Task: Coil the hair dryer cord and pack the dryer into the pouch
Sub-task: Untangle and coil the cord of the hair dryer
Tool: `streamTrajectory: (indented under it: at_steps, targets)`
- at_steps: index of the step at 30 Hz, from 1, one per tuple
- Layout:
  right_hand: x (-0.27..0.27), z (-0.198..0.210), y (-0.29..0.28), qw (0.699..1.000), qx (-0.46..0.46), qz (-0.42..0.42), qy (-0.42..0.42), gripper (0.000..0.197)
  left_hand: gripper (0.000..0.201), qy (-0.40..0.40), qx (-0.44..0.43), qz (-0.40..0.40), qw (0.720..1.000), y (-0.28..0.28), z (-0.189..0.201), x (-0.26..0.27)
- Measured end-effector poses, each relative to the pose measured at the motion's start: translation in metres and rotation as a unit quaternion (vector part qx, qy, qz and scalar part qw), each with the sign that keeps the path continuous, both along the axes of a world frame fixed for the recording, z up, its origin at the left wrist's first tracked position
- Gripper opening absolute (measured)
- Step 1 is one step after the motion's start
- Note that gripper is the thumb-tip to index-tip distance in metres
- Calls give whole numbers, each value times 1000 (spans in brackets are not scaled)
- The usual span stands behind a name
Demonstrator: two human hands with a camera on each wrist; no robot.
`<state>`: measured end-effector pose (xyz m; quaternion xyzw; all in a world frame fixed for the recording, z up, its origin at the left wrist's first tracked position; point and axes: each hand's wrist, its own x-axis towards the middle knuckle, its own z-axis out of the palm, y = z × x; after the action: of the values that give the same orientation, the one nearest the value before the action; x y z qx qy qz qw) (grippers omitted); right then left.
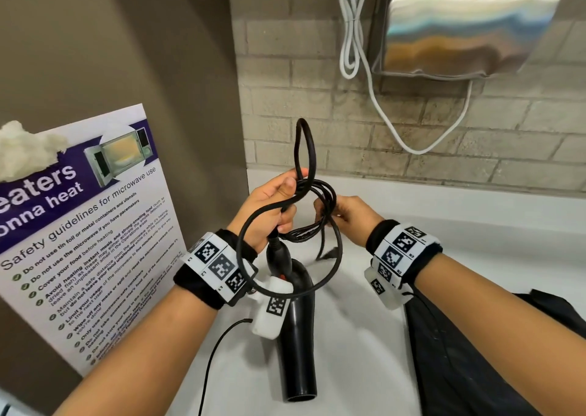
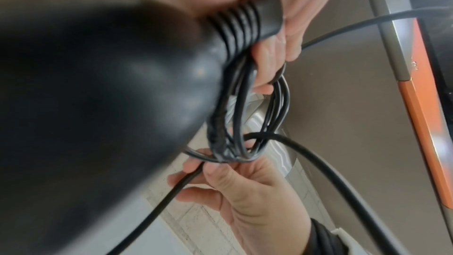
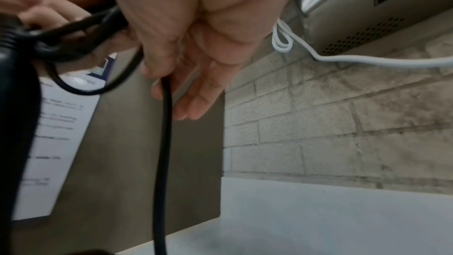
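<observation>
The black hair dryer (image 1: 298,336) hangs barrel-down over the white counter, held up by its cord end. My left hand (image 1: 279,200) grips the ribbed cord collar (image 2: 247,20) together with several loops of the black cord (image 1: 317,193). One loop sticks up above the fist and a larger one droops around my left wrist. My right hand (image 1: 348,212) pinches the other side of the bundle, and a free strand (image 3: 164,143) runs down from its thumb and forefinger (image 3: 152,65). The black pouch (image 1: 459,368) lies on the counter under my right forearm.
A white counter (image 1: 459,225) runs along a brick wall. A steel hand dryer (image 1: 459,25) with a looped white cable (image 1: 352,35) hangs above on the right. A microwave safety poster (image 1: 88,225) leans on the brown panel at the left.
</observation>
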<state>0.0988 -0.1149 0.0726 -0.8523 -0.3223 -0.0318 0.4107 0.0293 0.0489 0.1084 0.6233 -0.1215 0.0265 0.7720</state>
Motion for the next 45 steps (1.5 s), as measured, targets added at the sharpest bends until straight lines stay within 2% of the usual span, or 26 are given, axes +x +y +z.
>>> streamTrajectory:
  at_steps: [4, 8, 10, 11, 13, 15, 17, 20, 22, 25, 29, 31, 34, 36, 38, 41, 44, 45]
  targets:
    - [14, 9, -3, 994, -11, -76, -80, 17, 24, 7, 3, -4, 1000, -3, 0, 0]
    - [41, 5, -12, 980, -40, -177, -76, 17, 25, 30, 3, 2, 1000, -6, 1, 0]
    - [55, 6, -25, 966, 5, -257, -3, 13, 26, 42, 3, 3, 999, -4, 1, -1]
    - [59, 7, -34, 953, 38, -299, 32, 19, 26, 44, 4, 5, 999, -1, 1, -3]
    - [69, -1, -53, 923, 29, -371, 101, 26, 24, 36, 4, 6, 999, 4, 0, -5]
    - [69, -10, -66, 935, -145, -323, 34, 18, 24, 27, 13, 12, 999, 8, -1, -5]
    - [65, -20, -67, 934, -277, -225, -17, 23, 23, 25, 20, 23, 999, 9, -1, -4]
    - [47, -19, -54, 922, -372, -99, -30, 55, 21, 28, 22, 42, 999, 8, 0, -2]
    - [26, -12, -40, 920, -390, -23, -28, 67, 21, 28, 26, 46, 998, 5, 1, 0]
    - [-8, -7, -16, 958, -277, 35, 70, 53, 21, 18, 37, 45, 998, 0, 2, 2]
    - [-29, -11, 6, 967, -155, 91, 178, 31, 25, -5, 51, 30, 998, -4, 3, 1]
    - [-30, -20, 10, 974, -140, 76, 161, 30, 32, -9, 57, 28, 998, -4, 3, -1]
    - [-23, -26, 12, 989, -85, 18, 123, 37, 30, -13, 63, 23, 998, -4, 4, -4]
    - [-19, -24, 14, 989, -38, 40, 137, 38, 27, -8, 55, 24, 998, -4, 5, -5]
    - [-18, -23, 17, 984, -30, 65, 161, 37, 25, 0, 42, 25, 999, -4, 5, -5]
    - [-20, -25, 22, 978, -17, 42, 202, 32, 23, 2, 34, 21, 999, -4, 5, -5]
    - [-22, -31, 28, 981, 24, 57, 186, 19, 22, 6, 22, 27, 999, -3, 4, -5]
    - [-19, -34, 29, 982, 43, 35, 181, 18, 22, 7, 18, 28, 999, -2, 3, -4]
